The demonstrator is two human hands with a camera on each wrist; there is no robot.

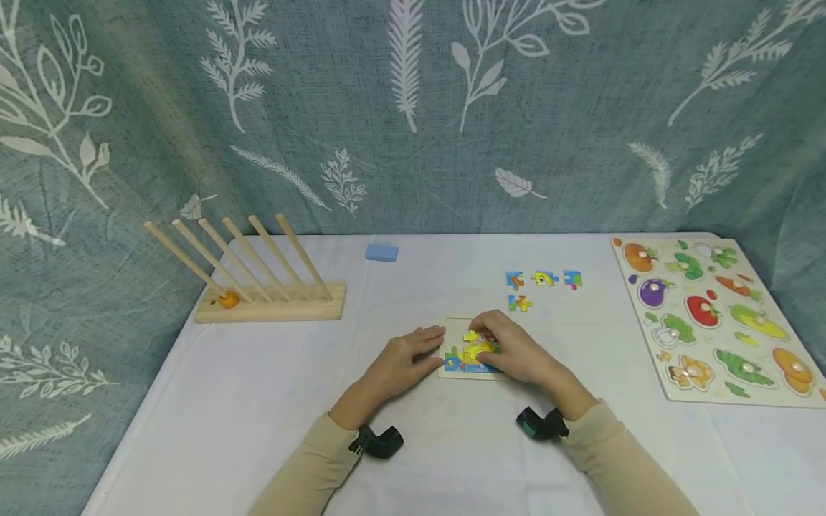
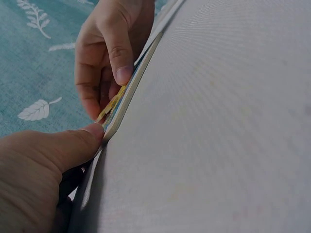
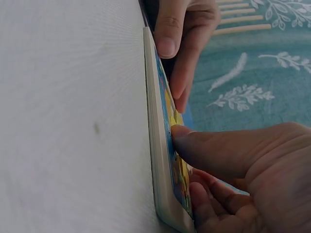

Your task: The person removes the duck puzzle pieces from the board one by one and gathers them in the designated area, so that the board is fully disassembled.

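Observation:
A small jigsaw puzzle board (image 1: pixel 458 326) with a pale wooden rim lies in front of me, partly filled with blue and yellow pieces. My left hand (image 1: pixel 403 362) rests along its left edge, thumb (image 2: pixel 87 138) against the rim and fingers fairly straight. Over the board's right half, my right hand (image 1: pixel 516 351) has its fingers curled and its thumb (image 3: pixel 187 141) down on the yellow pieces. It pinches a yellow puzzle piece (image 1: pixel 471 335) at the fingertips, a little raised among the others. The hand hides the board's right side.
Several loose puzzle pieces (image 1: pixel 545 278) lie behind the board to the right. A blue block (image 1: pixel 381 253) sits at the back. At left stands a wooden peg rack (image 1: pixel 271 309) with an orange bead (image 1: pixel 229 299); at right lies a vegetable peg puzzle (image 1: pixel 716 337).

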